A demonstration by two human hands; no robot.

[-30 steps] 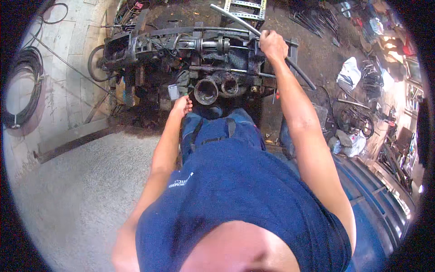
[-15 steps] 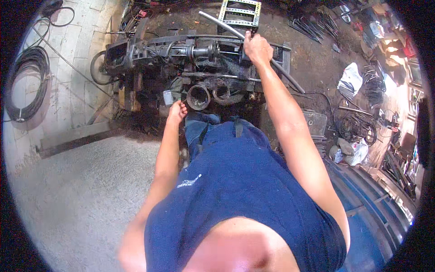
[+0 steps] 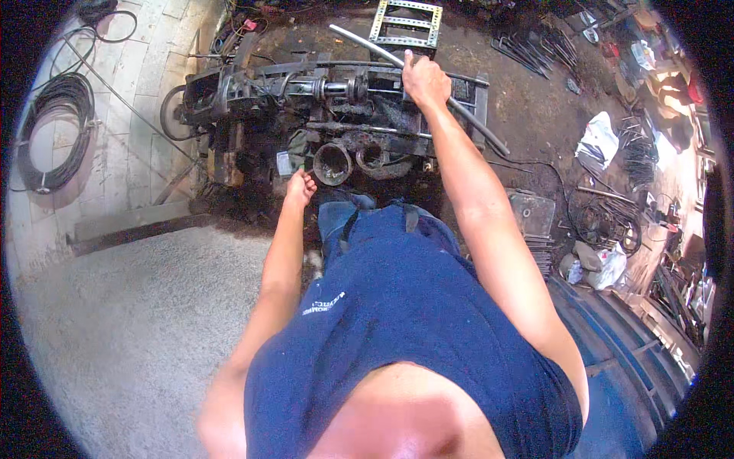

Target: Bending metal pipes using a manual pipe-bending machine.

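— What does the right hand (image 3: 425,79) have hold of?

— A long grey metal pipe (image 3: 419,76). Its fingers are wrapped closed around it, about midway along. The pipe's long axis runs on a slant: one end points up and to the left beyond the fingers, toward a pale perforated metal frame (image 3: 406,23), the other down and to the right over the dirt floor (image 3: 535,115).

— And the left hand (image 3: 300,186)?

— Lower, its fingers loosely curled, gripping nothing that I can make out. It sits just left of a rusty round steel socket (image 3: 333,163) on the dark greasy machine (image 3: 321,115).

— What lies beyond?

— Well left of the fingers, a coil of black cable (image 3: 57,130) on pale paving.
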